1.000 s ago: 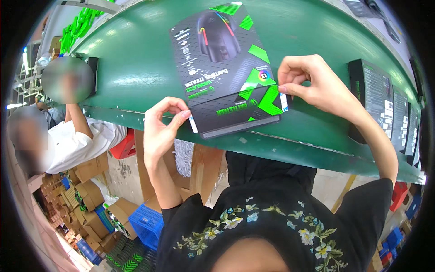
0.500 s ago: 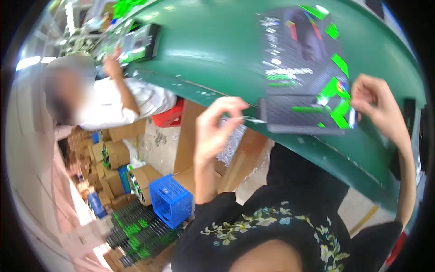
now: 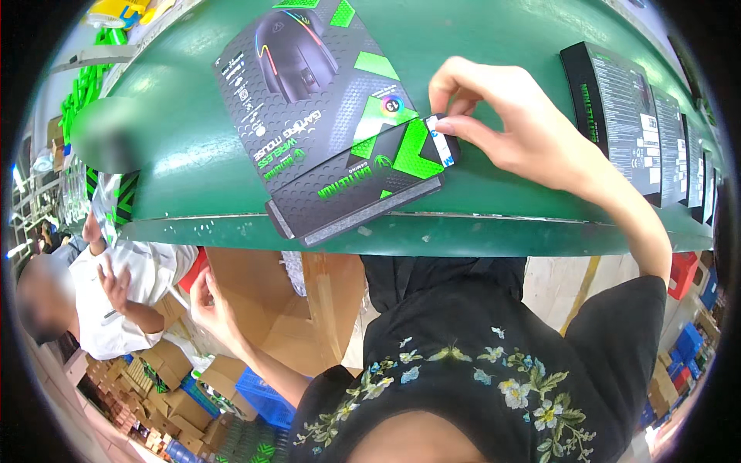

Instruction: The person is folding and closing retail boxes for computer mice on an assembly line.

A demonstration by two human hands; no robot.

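Note:
A black-and-green mouse box (image 3: 293,147) with a picture of a computer mouse lies flat on the green table. Its lid panel is folded out toward me, with small flaps at the sides. At the right flap, my right hand (image 3: 502,123) pinches the upper end of a white-and-blue tape strip (image 3: 440,144) between thumb and finger. Away from the box, my left hand (image 3: 214,309) hangs beyond the table's front edge, over an open cardboard carton (image 3: 266,305). Its fingers are curled together; anything between them is too small to make out.
Several dark boxes (image 3: 621,116) stand in a row at the table's right. A person in a white shirt (image 3: 147,266) sits at the left, hands raised. Blue plastic crates (image 3: 266,397) and stacked cartons (image 3: 166,370) are on the floor at lower left.
My left hand has moved left and down from the box's left flap, where it was pulling a thin pale strip. My right hand stays at the right flap. The view has turned.

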